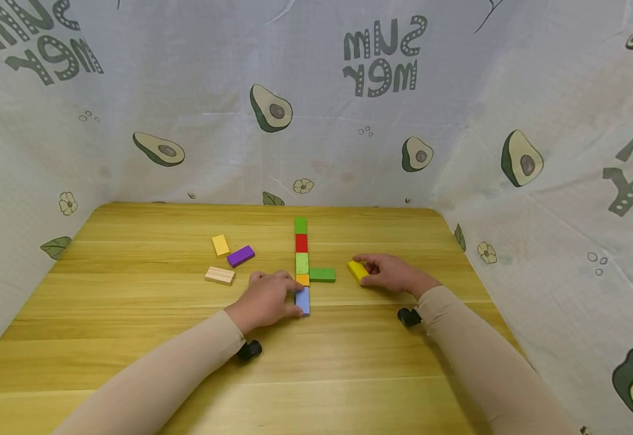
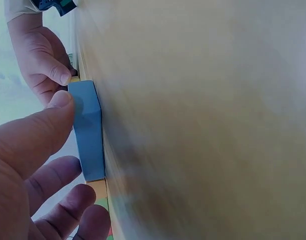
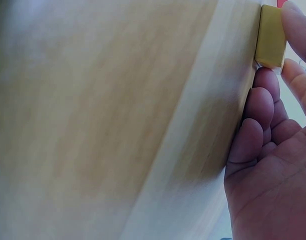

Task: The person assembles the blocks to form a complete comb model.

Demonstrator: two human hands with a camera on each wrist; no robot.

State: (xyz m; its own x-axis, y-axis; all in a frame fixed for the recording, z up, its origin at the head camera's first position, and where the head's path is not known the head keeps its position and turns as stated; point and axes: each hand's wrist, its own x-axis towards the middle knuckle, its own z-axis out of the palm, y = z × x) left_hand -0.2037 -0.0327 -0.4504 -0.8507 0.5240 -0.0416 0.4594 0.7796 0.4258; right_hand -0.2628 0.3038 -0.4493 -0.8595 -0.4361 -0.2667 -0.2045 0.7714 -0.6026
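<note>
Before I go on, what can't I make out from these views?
- Head view: the right end of the yellow block, covered by the right grip.
- Head view: part of the blue block's left side, covered by the left grip.
- Left wrist view: much of the row of blocks, behind the left grip.
- Right wrist view: what the red patch belongs to, cut off by the top edge.

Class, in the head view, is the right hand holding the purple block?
No, the right hand grips a yellow block, not the purple block.
</note>
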